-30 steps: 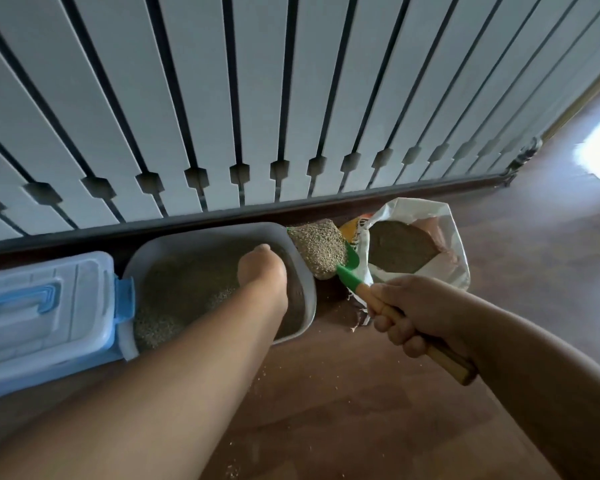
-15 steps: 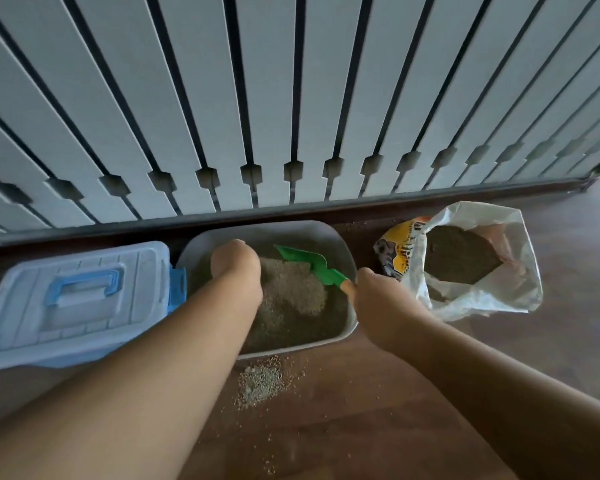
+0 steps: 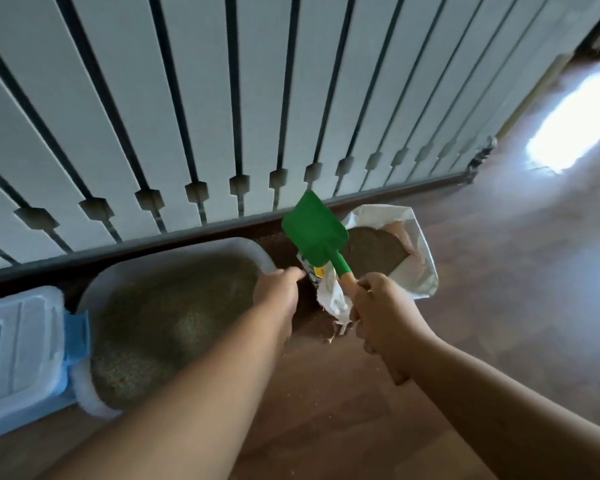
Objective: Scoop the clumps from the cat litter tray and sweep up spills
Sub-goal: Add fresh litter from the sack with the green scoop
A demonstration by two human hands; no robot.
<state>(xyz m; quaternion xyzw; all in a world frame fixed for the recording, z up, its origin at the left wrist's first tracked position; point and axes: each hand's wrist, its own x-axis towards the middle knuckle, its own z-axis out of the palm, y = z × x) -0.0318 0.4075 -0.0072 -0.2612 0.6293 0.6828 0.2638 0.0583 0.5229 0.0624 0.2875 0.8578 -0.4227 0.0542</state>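
Note:
The grey litter tray (image 3: 187, 249) sits on the floor against the slatted wall, filled with grey-brown litter (image 3: 167, 306). My right hand (image 3: 385, 313) grips the wooden handle of a green scoop (image 3: 314, 230). Its blade is raised, tilted up and empty, over the near left edge of the open white litter bag (image 3: 420, 271). My left hand (image 3: 276, 289) is at the tray's right rim, back toward the camera, fingers pointing at the bag. Its fingers are blurred and partly hidden.
A clear storage box with a blue-latched lid (image 3: 18, 358) touches the tray's left side. A few spilled grains (image 3: 329, 337) lie on the brown wooden floor between tray and bag. The white slatted wall (image 3: 222, 116) closes the far side. Open floor lies to the right.
The scoop has left the tray's litter and swung right and up, empty, toward the bag. My left hand has shifted from the tray's back left to its right rim.

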